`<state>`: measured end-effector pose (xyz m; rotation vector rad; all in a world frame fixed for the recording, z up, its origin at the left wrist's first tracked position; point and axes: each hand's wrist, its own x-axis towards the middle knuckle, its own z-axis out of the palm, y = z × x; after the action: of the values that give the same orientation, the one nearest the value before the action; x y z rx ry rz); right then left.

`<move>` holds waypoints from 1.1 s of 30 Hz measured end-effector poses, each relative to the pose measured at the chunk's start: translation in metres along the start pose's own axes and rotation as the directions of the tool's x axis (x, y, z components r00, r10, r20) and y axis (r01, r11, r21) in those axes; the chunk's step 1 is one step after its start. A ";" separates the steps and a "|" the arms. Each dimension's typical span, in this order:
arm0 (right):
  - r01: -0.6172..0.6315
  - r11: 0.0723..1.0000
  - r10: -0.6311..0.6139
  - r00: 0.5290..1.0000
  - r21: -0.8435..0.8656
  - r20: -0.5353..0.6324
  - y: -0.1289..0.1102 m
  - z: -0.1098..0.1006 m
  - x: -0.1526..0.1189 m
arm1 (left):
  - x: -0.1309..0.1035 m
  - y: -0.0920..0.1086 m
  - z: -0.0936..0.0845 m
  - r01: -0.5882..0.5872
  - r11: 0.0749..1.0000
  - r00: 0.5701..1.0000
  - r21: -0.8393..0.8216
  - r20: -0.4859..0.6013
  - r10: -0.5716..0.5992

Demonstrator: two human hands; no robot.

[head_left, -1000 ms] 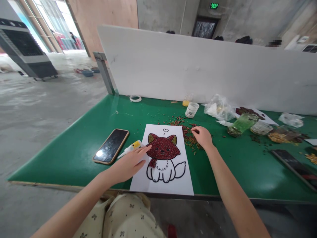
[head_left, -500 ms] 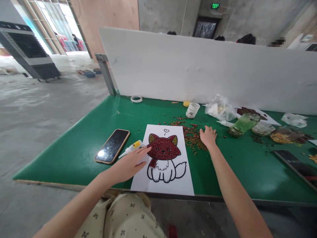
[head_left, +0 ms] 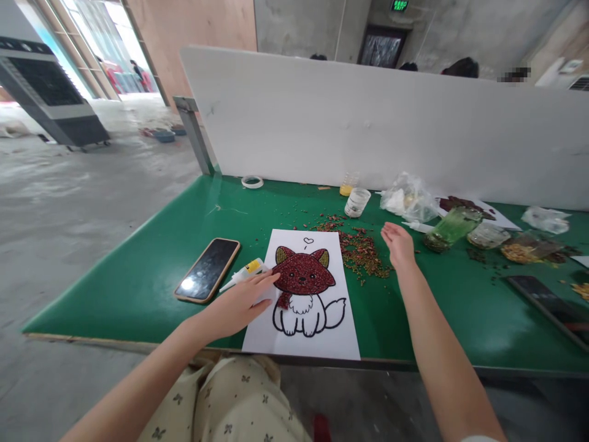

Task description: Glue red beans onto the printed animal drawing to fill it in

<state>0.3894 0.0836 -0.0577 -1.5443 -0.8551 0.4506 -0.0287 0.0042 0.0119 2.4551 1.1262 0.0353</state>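
Observation:
On the green table lies a white sheet (head_left: 262, 337) with a cartoon fox drawing (head_left: 304, 276). Dark red beans fill its head and part of the scarf, and green ones fill the ears; the body and tail are bare outline. My left hand (head_left: 251, 298) rests flat on the sheet's left edge, fingers stretched toward the fox's cheek. A white glue bottle (head_left: 246, 271) with a yellow label lies just beyond it. Right of the paper is a loose pile of red and green beans (head_left: 363, 252). My right hand (head_left: 399, 245) is beside that pile, fingers extended and slightly curved, holding nothing visible.
A phone (head_left: 207, 270) lies on the left, another dark device (head_left: 547, 310) on the right. Behind are a tape roll (head_left: 252, 182), a clear jar (head_left: 358, 202), a plastic bag (head_left: 409, 197) and a tipped green jar (head_left: 453, 230). A white partition (head_left: 368, 123) borders the back.
My right hand has moved a little right, off the bean pile, and its spread fingers have come together. The left hand stays on the paper.

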 end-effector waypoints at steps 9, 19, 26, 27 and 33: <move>-0.100 0.975 0.131 0.980 0.196 -0.147 0.010 -0.029 0.014 | -0.001 -0.003 0.003 -0.029 1.000 0.999 -0.011 -0.040 0.028; -0.046 0.990 0.037 0.997 -0.133 -0.074 0.018 -0.023 0.016 | 0.001 0.001 0.000 -0.013 1.000 1.000 0.005 -0.017 0.013; 0.212 0.897 -0.143 0.970 -0.388 0.198 0.009 -0.002 -0.002 | 0.001 0.002 -0.002 0.007 1.000 1.000 0.026 0.002 -0.007; 0.238 0.877 -0.167 0.966 -0.416 0.199 0.006 -0.004 -0.001 | 0.001 0.002 -0.002 0.008 1.000 1.000 0.023 -0.002 -0.008; 0.269 0.757 -0.200 0.963 -0.595 0.181 0.003 -0.009 0.024 | 0.002 0.003 -0.002 -0.010 1.000 0.998 0.020 -0.059 0.011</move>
<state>0.4123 0.0954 -0.0541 -1.9820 -1.3588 0.0544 -0.0256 0.0045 0.0144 2.4922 1.1438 0.1009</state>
